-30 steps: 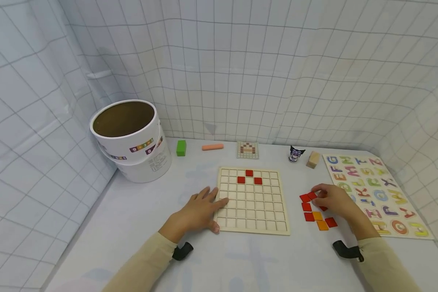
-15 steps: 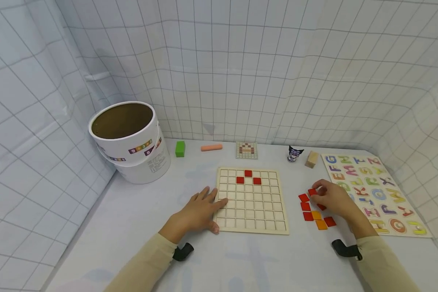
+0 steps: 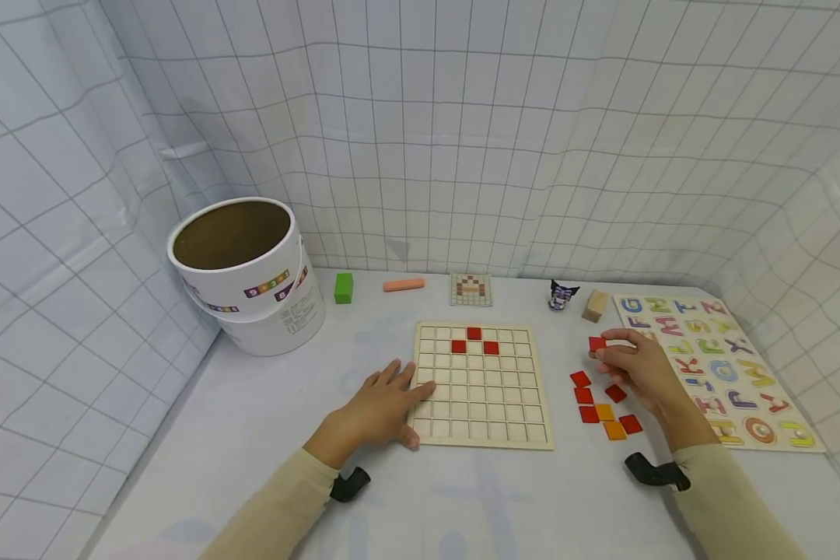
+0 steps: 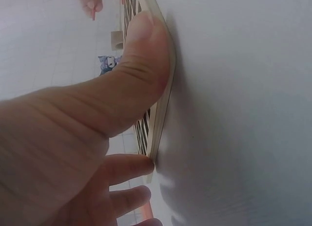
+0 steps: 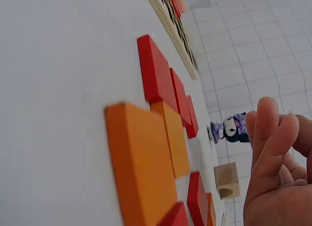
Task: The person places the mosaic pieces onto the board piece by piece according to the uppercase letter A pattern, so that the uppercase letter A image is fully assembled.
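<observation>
A wooden grid board point(image 3: 476, 404) lies flat, with three red square tiles in its upper cells, one of them point(image 3: 474, 334) at the top. My left hand point(image 3: 380, 406), fingers spread, rests at the board's left edge; in the left wrist view its thumb point(image 4: 146, 55) lies against the rim. To the right, my right hand point(image 3: 647, 372) pinches another red tile point(image 3: 596, 344), raised above the loose tiles. That tile does not show in the right wrist view. Below the hand lie several loose red tiles point(image 3: 589, 414) and two orange ones point(image 3: 614, 430).
Along the back stand a white bucket point(image 3: 245, 311), a green block point(image 3: 344, 288), an orange stick point(image 3: 404, 285), a small pattern card point(image 3: 471, 289), a purple-and-black figurine point(image 3: 561, 295) and a wooden block point(image 3: 595, 306). An alphabet board point(image 3: 728, 373) lies at the far right.
My right hand has lifted a red tile off the loose group and moved it slightly up and away from the others. The left hand has stayed at the board's edge.
</observation>
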Demonstrator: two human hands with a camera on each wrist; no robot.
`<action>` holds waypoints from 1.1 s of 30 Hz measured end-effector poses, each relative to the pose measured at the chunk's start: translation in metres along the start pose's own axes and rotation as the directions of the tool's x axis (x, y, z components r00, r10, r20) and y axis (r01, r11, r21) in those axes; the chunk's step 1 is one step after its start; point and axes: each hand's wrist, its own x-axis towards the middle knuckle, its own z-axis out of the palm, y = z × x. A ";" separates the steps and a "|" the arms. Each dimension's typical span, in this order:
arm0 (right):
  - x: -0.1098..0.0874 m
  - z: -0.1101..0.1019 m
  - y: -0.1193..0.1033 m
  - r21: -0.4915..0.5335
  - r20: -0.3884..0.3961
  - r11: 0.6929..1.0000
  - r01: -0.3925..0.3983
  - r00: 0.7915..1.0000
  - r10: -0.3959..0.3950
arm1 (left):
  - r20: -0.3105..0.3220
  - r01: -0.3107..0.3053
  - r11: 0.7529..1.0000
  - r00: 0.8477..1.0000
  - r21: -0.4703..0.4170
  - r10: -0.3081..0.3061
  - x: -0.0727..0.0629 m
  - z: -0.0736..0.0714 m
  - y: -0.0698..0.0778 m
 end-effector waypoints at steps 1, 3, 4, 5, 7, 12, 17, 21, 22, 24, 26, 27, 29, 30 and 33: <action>0.002 0.004 -0.001 0.003 0.005 1.000 -0.005 1.000 0.005 | 0.002 0.000 1.000 1.000 0.001 0.000 0.000 0.000 0.000; 0.007 0.017 -0.003 -0.004 0.016 1.000 -0.015 1.000 0.015 | 0.003 0.001 1.000 1.000 0.000 -0.001 0.000 0.000 0.000; 0.010 0.024 -0.004 -0.011 0.026 1.000 -0.013 1.000 0.013 | 0.002 0.003 1.000 1.000 -0.001 -0.003 0.000 0.000 0.000; 0.013 0.033 -0.005 -0.018 0.038 1.000 -0.014 0.999 0.015 | 0.003 0.006 1.000 1.000 -0.003 -0.006 -0.001 0.000 0.000; 0.020 0.055 -0.007 -0.043 0.079 0.999 -0.006 0.997 0.009 | 0.004 0.012 1.000 1.000 -0.011 -0.012 -0.001 0.000 0.000; 0.034 0.120 -0.016 -0.181 0.225 0.982 0.057 0.974 -0.015 | 0.005 0.017 1.000 1.000 -0.024 -0.017 -0.001 0.000 0.001; 0.043 0.180 -0.028 -0.383 0.316 0.906 0.183 0.947 -0.058 | 0.009 0.017 1.000 1.000 -0.025 -0.016 0.000 0.001 0.001; 0.050 0.213 -0.029 -0.563 0.312 0.782 0.269 0.945 -0.100 | 0.009 0.007 1.000 1.000 -0.020 -0.007 0.000 0.002 -0.001; 0.051 0.218 -0.029 -0.596 0.308 0.752 0.280 0.945 -0.108 | 0.007 0.004 1.000 1.000 -0.021 -0.004 -0.001 0.002 -0.001; 0.052 0.226 -0.028 -0.642 0.302 0.709 0.293 0.946 -0.118 | 0.005 0.001 1.000 1.000 -0.016 -0.001 -0.001 0.002 -0.003; 0.051 0.230 -0.028 -0.666 0.297 0.683 0.299 0.947 -0.126 | 0.004 0.000 1.000 1.000 -0.012 0.000 0.000 0.003 -0.003; 0.051 0.231 -0.027 -0.673 0.291 0.677 0.299 0.948 -0.130 | 0.004 0.000 1.000 1.000 -0.011 0.000 0.000 0.003 -0.003; 0.051 0.232 -0.027 -0.678 0.284 0.671 0.300 0.949 -0.137 | 0.005 0.002 1.000 1.000 -0.010 -0.002 0.001 0.003 -0.003; 0.051 0.232 -0.027 -0.680 0.282 0.669 0.300 0.949 -0.139 | 0.004 0.002 1.000 1.000 -0.011 -0.002 0.001 0.003 -0.003; 0.052 0.232 -0.027 -0.680 0.283 0.666 0.305 0.948 -0.145 | 0.003 0.002 1.000 1.000 -0.009 -0.002 0.001 0.002 -0.002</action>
